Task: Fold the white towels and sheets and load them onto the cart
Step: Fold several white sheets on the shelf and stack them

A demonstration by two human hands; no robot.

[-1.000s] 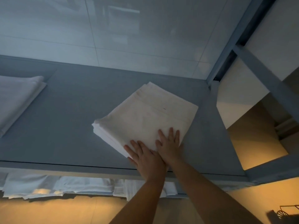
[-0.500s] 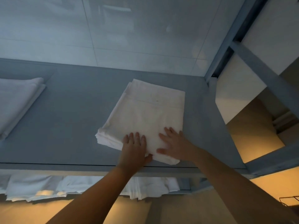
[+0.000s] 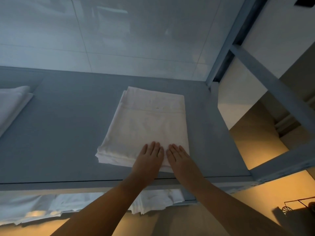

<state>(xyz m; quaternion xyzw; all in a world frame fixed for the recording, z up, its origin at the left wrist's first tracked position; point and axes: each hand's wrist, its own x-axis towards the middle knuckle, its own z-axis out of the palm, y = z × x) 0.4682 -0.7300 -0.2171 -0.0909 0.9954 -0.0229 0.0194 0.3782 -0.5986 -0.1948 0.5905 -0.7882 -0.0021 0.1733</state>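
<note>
Both my hands are now lying side by side again, and the folded sheet [image 3: 146,126] is sitting squarer to the shelf's front edge than half a second ago.

My left hand [image 3: 148,159] and right hand [image 3: 181,160] are pressing flat on the sheet's near edge, fingers straight and close together, gripping nothing. It is resting on the grey shelf [image 3: 68,133], toward its right end near the front edge. Another folded white pile [image 3: 12,106] is lying at the left edge, more linen [image 3: 51,206] hanging below.
</note>
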